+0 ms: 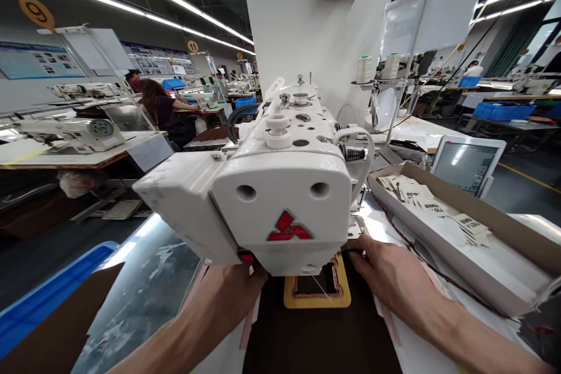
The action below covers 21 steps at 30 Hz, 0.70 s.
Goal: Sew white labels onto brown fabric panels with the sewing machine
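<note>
A white sewing machine head (280, 204) with a red three-diamond badge fills the middle of the view. Below it lies a piece of dark brown fabric (319, 339), with a yellow rectangular frame (318, 302) pressed on top and a thin white thread crossing the frame's opening. My left hand (241, 286) is at the fabric's left edge, its fingers curled and partly hidden behind the machine head. At the right edge, beside the frame, my right hand (383, 263) pinches the fabric between thumb and fingers; the fingertips are partly out of sight under the machine.
An open cardboard box (495, 272) holding printed labels (432, 204) stands to the right, with a tablet-like screen (467, 163) behind it. Thread cones (363, 69) stand further back. At left are a blue bin (56, 292) and a co-worker (160, 105) at another table.
</note>
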Tool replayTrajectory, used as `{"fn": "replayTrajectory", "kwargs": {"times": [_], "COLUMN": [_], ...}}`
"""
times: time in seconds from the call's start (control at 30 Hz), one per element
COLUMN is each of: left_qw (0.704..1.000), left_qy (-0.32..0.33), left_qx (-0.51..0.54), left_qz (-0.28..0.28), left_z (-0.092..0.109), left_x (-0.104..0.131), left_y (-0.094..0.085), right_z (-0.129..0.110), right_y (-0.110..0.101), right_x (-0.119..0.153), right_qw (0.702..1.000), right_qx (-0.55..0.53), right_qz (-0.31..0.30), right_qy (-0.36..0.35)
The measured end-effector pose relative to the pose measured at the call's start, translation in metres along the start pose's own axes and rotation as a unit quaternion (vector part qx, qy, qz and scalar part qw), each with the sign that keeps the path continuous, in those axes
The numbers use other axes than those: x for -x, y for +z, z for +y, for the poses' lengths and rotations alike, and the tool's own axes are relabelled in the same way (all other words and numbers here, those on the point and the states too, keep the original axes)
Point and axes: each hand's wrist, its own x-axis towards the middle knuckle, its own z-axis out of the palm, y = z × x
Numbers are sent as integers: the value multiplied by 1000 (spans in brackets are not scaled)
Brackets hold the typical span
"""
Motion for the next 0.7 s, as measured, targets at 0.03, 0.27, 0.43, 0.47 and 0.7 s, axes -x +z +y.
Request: {"fn": "replayTrajectory", "kwargs": {"times": [0.03, 0.27, 0.43, 0.47, 0.7], "left_qw": [999, 890, 880, 887, 907], "left_qy": [10, 365, 333, 315, 305], "left_qx": [-24, -271, -337, -336, -286], "left_qz": [21, 28, -29, -25, -51], "left_z": [-1, -22, -17, -15, -17], "left_x": [8, 61, 50, 48, 53], "left_y": [-1, -5, -5, -6, -4], "right_z": [0, 15, 15, 14, 6], "right_y": [0, 7, 19, 20, 13], "right_x": [5, 68, 71, 69, 60], "right_qw": [1000, 947, 913, 923, 973], "right_qx": [14, 56, 138, 136, 32], "right_qz": [18, 133, 97, 78, -16], "right_qy": [-8, -286, -371, -351, -230]}}
